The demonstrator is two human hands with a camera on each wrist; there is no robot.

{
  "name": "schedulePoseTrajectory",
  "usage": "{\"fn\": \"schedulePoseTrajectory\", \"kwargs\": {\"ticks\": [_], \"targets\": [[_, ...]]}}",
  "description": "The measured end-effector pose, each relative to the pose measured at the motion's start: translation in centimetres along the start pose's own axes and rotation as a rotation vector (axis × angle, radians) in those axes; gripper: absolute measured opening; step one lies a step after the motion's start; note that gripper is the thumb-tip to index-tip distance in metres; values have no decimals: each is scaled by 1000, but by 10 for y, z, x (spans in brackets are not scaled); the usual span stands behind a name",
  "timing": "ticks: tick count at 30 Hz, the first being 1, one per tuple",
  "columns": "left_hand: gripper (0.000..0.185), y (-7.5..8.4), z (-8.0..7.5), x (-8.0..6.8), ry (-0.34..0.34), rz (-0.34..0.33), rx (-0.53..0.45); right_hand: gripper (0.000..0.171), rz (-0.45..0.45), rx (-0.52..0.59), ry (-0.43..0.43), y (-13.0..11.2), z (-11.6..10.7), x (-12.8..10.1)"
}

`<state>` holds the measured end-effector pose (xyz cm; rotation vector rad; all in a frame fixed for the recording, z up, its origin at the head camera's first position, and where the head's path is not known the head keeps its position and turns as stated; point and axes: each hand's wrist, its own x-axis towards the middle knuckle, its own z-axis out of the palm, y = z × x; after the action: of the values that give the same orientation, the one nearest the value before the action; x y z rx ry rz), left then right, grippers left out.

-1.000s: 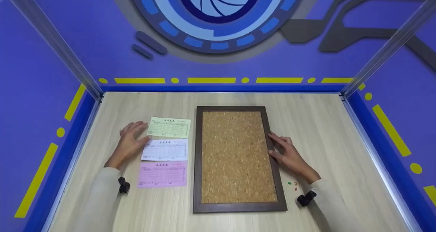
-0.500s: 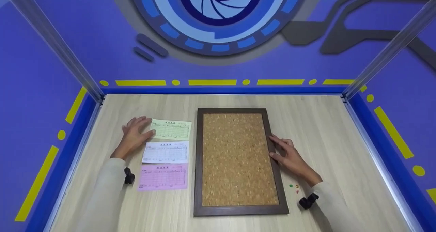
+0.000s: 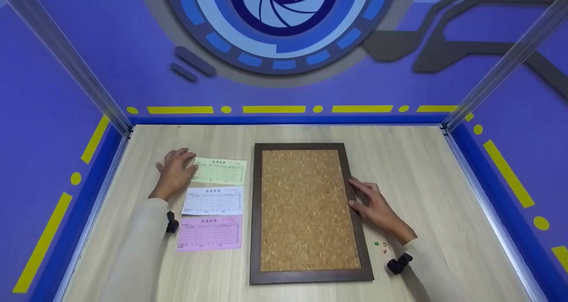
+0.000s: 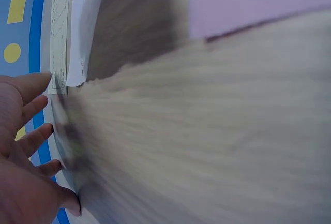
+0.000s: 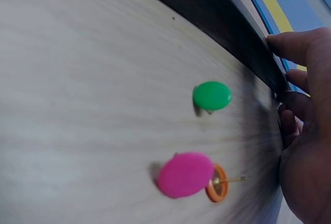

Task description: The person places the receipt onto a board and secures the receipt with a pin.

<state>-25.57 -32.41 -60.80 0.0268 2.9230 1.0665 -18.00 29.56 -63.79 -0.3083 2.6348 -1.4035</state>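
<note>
- Touching the green slip (image 3: 222, 172) with the left hand (image 3: 175, 172), fingers loosely spread.
- Touching the corkboard (image 3: 308, 213) on its right with the right hand (image 3: 375, 208), fingers extended.
- Also left of the corkboard: white slip (image 3: 213, 201), pink slip (image 3: 209, 235).
- Right of the corkboard: three thumbtacks (image 5: 185, 175).

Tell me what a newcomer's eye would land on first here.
Probably the large cork board in its dark frame, lying mid-table with the right hand at its right edge. Next, the green slip, white slip and pink slip in a column to its left, green farthest away, with the left hand beside it. Up close in the right wrist view, the bright green tack, pink tack and orange tack pop out.
</note>
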Motion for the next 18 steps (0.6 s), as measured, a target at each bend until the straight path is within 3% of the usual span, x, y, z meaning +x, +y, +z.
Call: {"fn": "schedulePoseTrajectory", "kwargs": {"ticks": [18], "targets": [[19, 11, 9, 10, 126, -86, -23, 73, 0, -26, -5, 1, -3, 1]]}}
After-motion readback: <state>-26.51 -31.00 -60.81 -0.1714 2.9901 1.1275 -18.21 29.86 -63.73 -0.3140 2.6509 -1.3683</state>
